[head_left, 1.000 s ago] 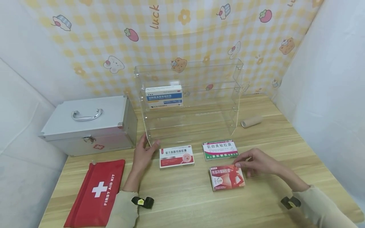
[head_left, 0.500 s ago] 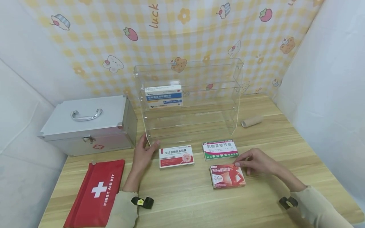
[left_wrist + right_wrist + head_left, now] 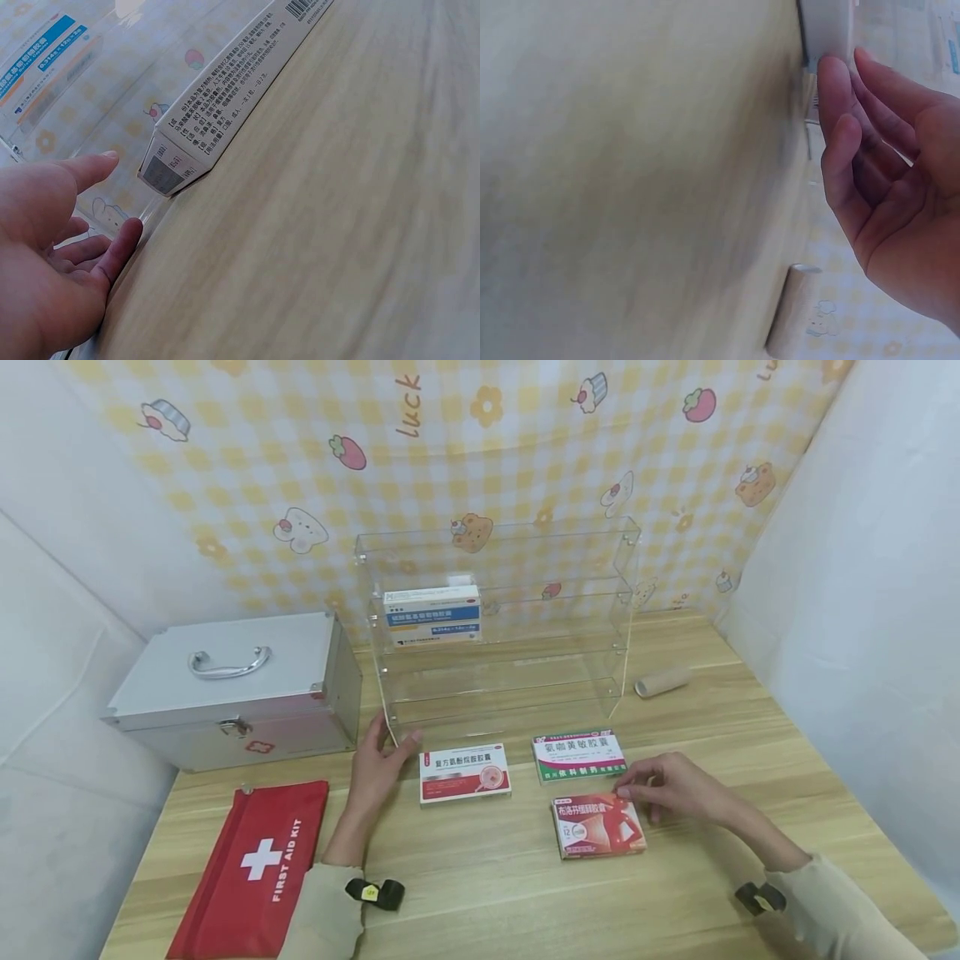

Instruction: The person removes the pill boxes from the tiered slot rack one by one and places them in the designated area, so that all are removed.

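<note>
My right hand (image 3: 671, 787) pinches the upper right corner of a red and orange ibuprofen capsule box (image 3: 598, 827) between thumb and fingers. In the right wrist view only the pale end of that box (image 3: 826, 28) shows at the fingertips. At the clear acrylic shelf (image 3: 502, 681), my left hand (image 3: 377, 772) grips the lower left corner, thumb in front of the side panel and fingers beyond it. Just right of that thumb lies a white and red medicine box (image 3: 465, 772). A green, white and pink medicine box (image 3: 579, 755) lies just behind the ibuprofen box.
A white, blue and yellow medicine box (image 3: 432, 617) stands on the shelf at left. A silver case (image 3: 240, 685) and a red first aid pouch (image 3: 255, 868) are on the left side. A cardboard tube (image 3: 662, 682) lies right of the shelf on the wooden table (image 3: 480, 902).
The ibuprofen box has shifted very slightly to the right, with the right wrist edging left. My left hand stays at the shelf corner.
</note>
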A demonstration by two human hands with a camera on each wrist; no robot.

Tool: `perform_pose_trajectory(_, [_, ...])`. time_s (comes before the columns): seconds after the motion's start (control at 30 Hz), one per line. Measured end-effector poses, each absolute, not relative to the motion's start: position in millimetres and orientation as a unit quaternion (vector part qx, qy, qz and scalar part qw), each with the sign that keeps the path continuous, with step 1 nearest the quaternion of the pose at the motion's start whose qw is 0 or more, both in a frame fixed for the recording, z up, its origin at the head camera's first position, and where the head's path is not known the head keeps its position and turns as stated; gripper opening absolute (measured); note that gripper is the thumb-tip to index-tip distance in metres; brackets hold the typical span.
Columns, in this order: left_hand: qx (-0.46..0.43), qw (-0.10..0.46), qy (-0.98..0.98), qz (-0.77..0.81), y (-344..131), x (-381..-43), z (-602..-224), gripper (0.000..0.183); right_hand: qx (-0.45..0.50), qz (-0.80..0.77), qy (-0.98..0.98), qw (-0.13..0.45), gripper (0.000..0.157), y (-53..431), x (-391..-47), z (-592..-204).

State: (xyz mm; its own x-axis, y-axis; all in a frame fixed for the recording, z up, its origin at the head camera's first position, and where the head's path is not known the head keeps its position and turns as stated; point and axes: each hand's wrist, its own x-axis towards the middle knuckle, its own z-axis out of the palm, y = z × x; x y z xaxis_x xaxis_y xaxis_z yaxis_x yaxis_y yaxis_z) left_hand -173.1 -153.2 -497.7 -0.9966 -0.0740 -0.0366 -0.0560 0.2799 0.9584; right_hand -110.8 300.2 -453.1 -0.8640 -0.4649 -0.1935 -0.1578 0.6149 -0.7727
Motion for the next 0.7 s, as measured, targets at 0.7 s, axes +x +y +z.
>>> perform_pose_trajectory(0.7, [0.038,0.010,-0.799,-0.600,-153,-171,-495,0.079,-0.290,-0.312,0.903,0.050,0.023,232,-161,-379])
